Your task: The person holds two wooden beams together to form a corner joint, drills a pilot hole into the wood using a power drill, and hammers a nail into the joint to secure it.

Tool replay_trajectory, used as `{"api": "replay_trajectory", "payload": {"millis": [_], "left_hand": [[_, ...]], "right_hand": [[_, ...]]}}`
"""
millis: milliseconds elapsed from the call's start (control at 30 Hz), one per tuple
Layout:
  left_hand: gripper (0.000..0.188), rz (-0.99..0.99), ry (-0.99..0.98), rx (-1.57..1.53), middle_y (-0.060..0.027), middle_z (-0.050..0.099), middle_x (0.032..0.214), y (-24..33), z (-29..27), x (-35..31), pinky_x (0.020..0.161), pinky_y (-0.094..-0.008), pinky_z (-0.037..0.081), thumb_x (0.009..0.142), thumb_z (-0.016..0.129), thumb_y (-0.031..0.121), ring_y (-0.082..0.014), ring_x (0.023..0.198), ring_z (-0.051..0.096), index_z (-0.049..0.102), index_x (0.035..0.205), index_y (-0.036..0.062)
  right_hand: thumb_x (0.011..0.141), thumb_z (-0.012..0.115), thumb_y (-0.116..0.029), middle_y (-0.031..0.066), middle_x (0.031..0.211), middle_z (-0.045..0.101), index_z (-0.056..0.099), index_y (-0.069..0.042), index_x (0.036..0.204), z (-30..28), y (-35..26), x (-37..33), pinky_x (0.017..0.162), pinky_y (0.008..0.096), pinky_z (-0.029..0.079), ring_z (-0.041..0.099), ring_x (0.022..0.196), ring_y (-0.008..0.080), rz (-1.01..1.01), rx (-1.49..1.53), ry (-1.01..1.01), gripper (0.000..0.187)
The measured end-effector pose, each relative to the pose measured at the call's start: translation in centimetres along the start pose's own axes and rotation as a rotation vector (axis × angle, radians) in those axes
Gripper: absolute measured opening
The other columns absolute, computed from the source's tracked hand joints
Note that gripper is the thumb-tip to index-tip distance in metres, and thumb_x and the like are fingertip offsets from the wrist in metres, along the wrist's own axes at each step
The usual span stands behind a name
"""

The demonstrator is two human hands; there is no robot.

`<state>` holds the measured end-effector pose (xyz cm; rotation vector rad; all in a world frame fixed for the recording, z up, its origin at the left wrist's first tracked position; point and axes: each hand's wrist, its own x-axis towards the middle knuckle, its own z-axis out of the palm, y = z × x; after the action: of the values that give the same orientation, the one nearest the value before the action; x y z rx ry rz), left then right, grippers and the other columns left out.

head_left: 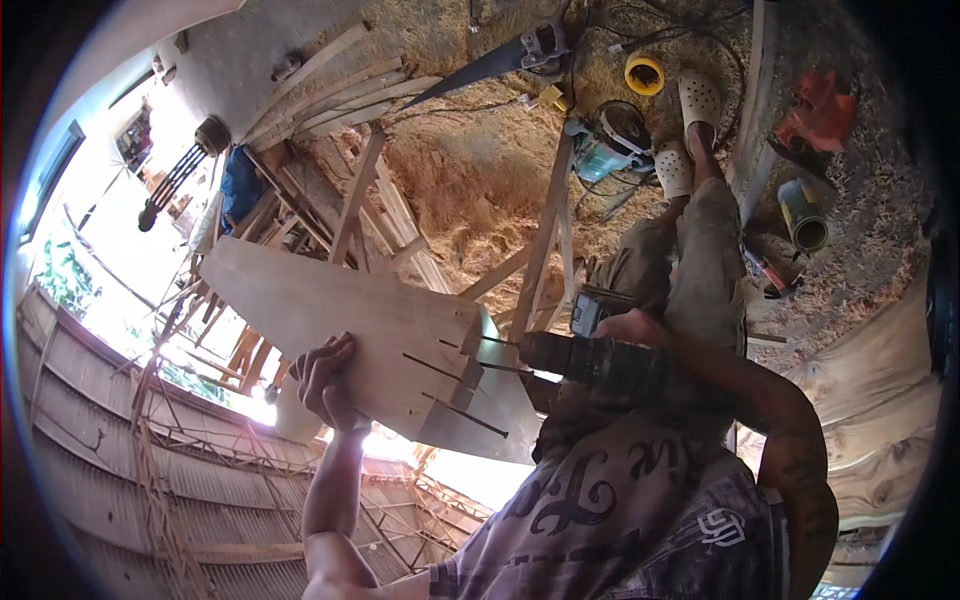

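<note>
A sawdust-strewn dirt floor (480, 170) carries everything. Around the teal circular saw (610, 145) lying on it: a yellow tape roll (644, 74) just above, a grey handsaw (500, 60) to its upper left, pale wooden slats (340, 95) farther left, and a yellow-green cylinder (803, 215) well right.

Single head-worn fisheye view, looking steeply down, close over hands, sawdust floor beyond
</note>
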<state>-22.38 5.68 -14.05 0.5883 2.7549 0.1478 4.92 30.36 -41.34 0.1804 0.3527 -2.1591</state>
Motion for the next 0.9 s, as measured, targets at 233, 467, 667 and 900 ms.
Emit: {"api": "replay_trajectory", "payload": {"millis": [233, 467, 667, 900], "left_hand": [[0.046, -0.17, 0.073, -0.132, -0.0142, 0.076, 0.091, 0.3, 0.3, 0.2, 0.091, -0.0374, 0.051, 0.087, 0.043, 0.033, -0.0245, 0.088, 0.068, 0.074, 0.086, -0.0009], [0.053, -0.131, -0.051, -0.001, -0.0155, 0.076, 0.091, -1.1, -0.1, -0.8, 0.091, -0.0374, 0.05, 0.088, 0.036, 0.037, -0.0259, 0.086, 0.066, 0.074, 0.086, -0.0005], [0.053, -0.132, -0.06, -0.013, -0.0156, 0.076, 0.091, -0.3, -0.3, -0.5, 0.092, -0.0381, 0.045, 0.088, 0.037, 0.036, -0.0266, 0.086, 0.066, 0.075, 0.088, -0.0011], [0.052, -0.132, -0.071, -0.041, -0.0136, 0.076, 0.095, -2.1, -0.5, -1.6, 0.093, -0.0383, 0.039, 0.089, 0.037, 0.034, -0.0264, 0.09, 0.067, 0.075, 0.089, -0.0003]], "right_hand": [[0.087, 0.066, -0.008, 0.0108, 0.105, 0.07, 0.067, -0.003, 0.115, -0.9, -0.6, 1.1, 0.086, 0.0315, 0.053, 0.069, 0.099, 0.0211, -0.36, -0.513, -0.06, 0.028], [0.092, 0.06, -0.009, 0.0094, 0.104, 0.07, 0.067, -0.005, 0.117, -1.5, -1.3, 2.0, 0.082, 0.032, 0.055, 0.07, 0.095, 0.0231, -0.397, -0.533, -0.097, 0.026], [0.091, 0.059, -0.009, 0.0091, 0.098, 0.067, 0.064, -0.008, 0.123, -1.6, -2.2, 2.1, 0.076, 0.0338, 0.056, 0.07, 0.09, 0.024, -0.516, -0.663, -0.112, 0.032], [0.086, 0.064, -0.014, 0.0101, 0.098, 0.066, 0.064, -0.006, 0.117, -1.6, -0.3, 3.9, 0.075, 0.0357, 0.056, 0.07, 0.089, 0.027, -0.567, -0.861, -0.101, 0.032]]}}
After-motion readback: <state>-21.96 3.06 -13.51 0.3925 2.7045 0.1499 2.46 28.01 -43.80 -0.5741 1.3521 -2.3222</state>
